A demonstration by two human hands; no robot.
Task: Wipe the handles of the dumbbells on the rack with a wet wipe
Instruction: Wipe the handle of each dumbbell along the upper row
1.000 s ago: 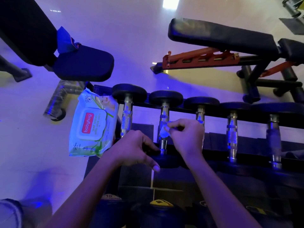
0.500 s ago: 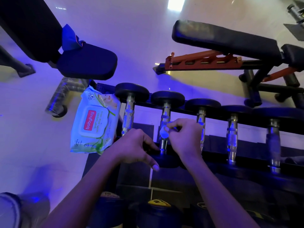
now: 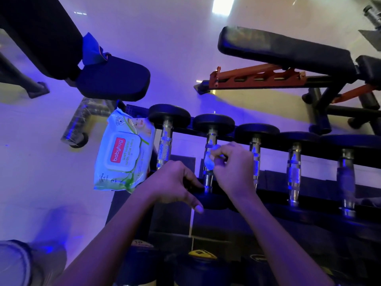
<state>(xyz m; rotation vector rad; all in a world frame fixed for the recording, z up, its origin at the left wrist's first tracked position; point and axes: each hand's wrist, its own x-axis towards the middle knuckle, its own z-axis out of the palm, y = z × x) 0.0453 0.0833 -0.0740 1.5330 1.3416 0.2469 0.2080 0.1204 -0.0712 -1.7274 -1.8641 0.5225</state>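
Note:
Several dumbbells with chrome handles and black heads lie in a row on a dark rack (image 3: 309, 153). My right hand (image 3: 233, 168) pinches a small white wet wipe (image 3: 209, 159) against the handle of the second dumbbell (image 3: 210, 139) from the left. My left hand (image 3: 173, 182) grips the near black head of that same dumbbell, thumb stretched out to the right. The first dumbbell (image 3: 166, 145) stands just left of my hands. A pack of wet wipes (image 3: 121, 153) leans at the rack's left end.
Two black padded benches stand on the pale floor beyond the rack, one at the far left (image 3: 111, 79) and one with an orange frame (image 3: 257, 77) at the far right. More dumbbells (image 3: 200, 263) lie on a lower tier near me.
My right hand with the wipe has slid slightly up along the second handle. The left hand keeps its hold on the near head.

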